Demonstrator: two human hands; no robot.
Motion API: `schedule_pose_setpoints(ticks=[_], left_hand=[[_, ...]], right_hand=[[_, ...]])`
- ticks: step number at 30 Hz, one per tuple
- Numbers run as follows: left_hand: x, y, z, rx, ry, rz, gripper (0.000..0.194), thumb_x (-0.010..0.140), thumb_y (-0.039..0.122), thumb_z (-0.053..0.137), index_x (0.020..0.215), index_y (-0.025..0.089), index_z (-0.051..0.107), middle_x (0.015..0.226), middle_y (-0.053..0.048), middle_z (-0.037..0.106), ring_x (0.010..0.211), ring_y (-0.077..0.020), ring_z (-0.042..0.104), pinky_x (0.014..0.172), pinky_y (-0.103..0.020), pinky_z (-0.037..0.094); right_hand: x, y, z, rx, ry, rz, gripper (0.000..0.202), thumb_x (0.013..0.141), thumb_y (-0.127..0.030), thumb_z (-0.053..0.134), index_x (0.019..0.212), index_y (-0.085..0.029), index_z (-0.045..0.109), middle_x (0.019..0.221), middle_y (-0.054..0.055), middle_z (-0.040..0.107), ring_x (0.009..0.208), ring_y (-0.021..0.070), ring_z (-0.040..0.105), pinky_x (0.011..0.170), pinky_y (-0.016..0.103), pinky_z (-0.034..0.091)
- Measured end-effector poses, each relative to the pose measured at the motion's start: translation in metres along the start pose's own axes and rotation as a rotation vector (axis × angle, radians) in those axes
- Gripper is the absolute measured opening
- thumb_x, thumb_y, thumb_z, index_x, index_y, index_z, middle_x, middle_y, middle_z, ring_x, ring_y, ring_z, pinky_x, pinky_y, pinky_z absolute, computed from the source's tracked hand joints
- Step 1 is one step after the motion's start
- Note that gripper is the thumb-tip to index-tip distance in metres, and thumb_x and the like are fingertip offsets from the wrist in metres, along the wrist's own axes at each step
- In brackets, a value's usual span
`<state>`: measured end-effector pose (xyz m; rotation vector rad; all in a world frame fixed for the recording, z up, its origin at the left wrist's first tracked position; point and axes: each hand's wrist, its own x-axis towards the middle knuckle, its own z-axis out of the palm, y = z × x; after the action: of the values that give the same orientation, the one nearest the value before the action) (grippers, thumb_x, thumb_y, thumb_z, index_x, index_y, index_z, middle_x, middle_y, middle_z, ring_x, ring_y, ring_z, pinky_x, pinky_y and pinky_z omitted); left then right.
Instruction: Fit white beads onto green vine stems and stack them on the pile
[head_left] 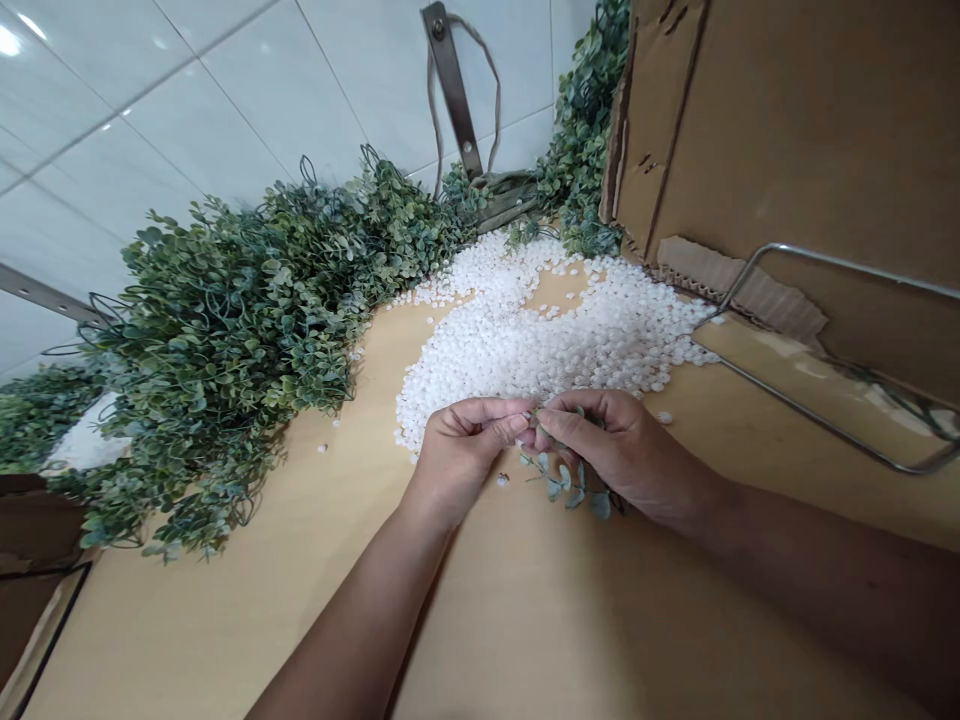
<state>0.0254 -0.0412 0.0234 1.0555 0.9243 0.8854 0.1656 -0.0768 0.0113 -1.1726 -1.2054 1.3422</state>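
Both hands meet over the near edge of a heap of small white plastic pieces [510,350]. In my right hand [619,440] is an artificial leaf sprig [576,488], its grey-green leaves hanging below the fingers. My left hand [472,440] is closed in a pinch, its fingertips touching those of the right hand. What lies between the left fingertips is too small and covered to name. One loose white piece [502,480] rests on the table just below the hands.
A big pile of artificial greenery [247,310] lies left along the tiled wall [292,90]. At right stand a cardboard box [795,140] and a bent metal wire frame [825,440]. A metal bracket [452,95] with a cord rises behind the heap. The wooden table [510,620] extends toward me.
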Motion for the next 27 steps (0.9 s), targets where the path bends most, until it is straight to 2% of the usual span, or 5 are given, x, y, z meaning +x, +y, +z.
schedule_pose_setpoints(ticks=[12,17,20,23,27], left_hand=[[0.0009,-0.0023,-0.0010,-0.014,-0.066,-0.011,0.014,0.057,0.024,0.078,0.066,0.016,0.072,0.056,-0.001,0.067,0.056,-0.0087,0.060,0.059,-0.019,0.049],[0.0015,-0.0045,-0.0011,0.016,-0.090,0.023,0.013,0.058,0.024,0.078,0.065,0.016,0.072,0.063,-0.001,0.068,0.056,-0.0080,0.059,0.057,-0.020,0.049],[0.0014,-0.0060,-0.0007,0.005,-0.072,0.054,0.018,0.060,0.027,0.077,0.075,0.017,0.073,0.062,-0.001,0.066,0.057,-0.0094,0.058,0.060,-0.023,0.049],[0.0010,-0.0053,-0.0005,-0.049,0.008,0.081,0.027,0.060,0.029,0.076,0.085,0.019,0.072,0.066,-0.001,0.067,0.060,-0.0105,0.059,0.063,-0.025,0.049],[0.0002,-0.0031,-0.0016,0.012,0.067,0.085,0.026,0.060,0.031,0.076,0.081,0.017,0.071,0.075,-0.004,0.070,0.067,-0.0127,0.061,0.065,-0.026,0.049]], right_hand=[[-0.0012,-0.0049,-0.0011,-0.105,0.004,-0.057,0.025,0.077,-0.031,0.050,0.059,-0.014,0.055,0.054,-0.001,0.054,0.045,0.0056,0.042,0.040,0.018,0.033],[-0.0007,-0.0050,-0.0002,-0.167,-0.015,-0.093,0.026,0.078,-0.030,0.048,0.059,-0.015,0.053,0.048,-0.003,0.046,0.045,0.0065,0.042,0.040,0.019,0.033],[0.0021,-0.0048,-0.0003,-0.104,-0.025,-0.101,0.026,0.080,-0.031,0.047,0.060,-0.015,0.052,0.053,-0.003,0.049,0.048,0.0067,0.044,0.045,0.019,0.036],[0.0057,-0.0037,-0.0024,-0.007,-0.040,-0.073,0.030,0.084,-0.035,0.045,0.062,-0.016,0.051,0.057,-0.002,0.051,0.054,0.0075,0.049,0.053,0.019,0.040],[0.0064,-0.0055,-0.0048,0.040,-0.009,0.001,0.034,0.082,-0.045,0.049,0.062,-0.018,0.049,0.055,-0.003,0.050,0.054,0.0087,0.050,0.053,0.019,0.042]])
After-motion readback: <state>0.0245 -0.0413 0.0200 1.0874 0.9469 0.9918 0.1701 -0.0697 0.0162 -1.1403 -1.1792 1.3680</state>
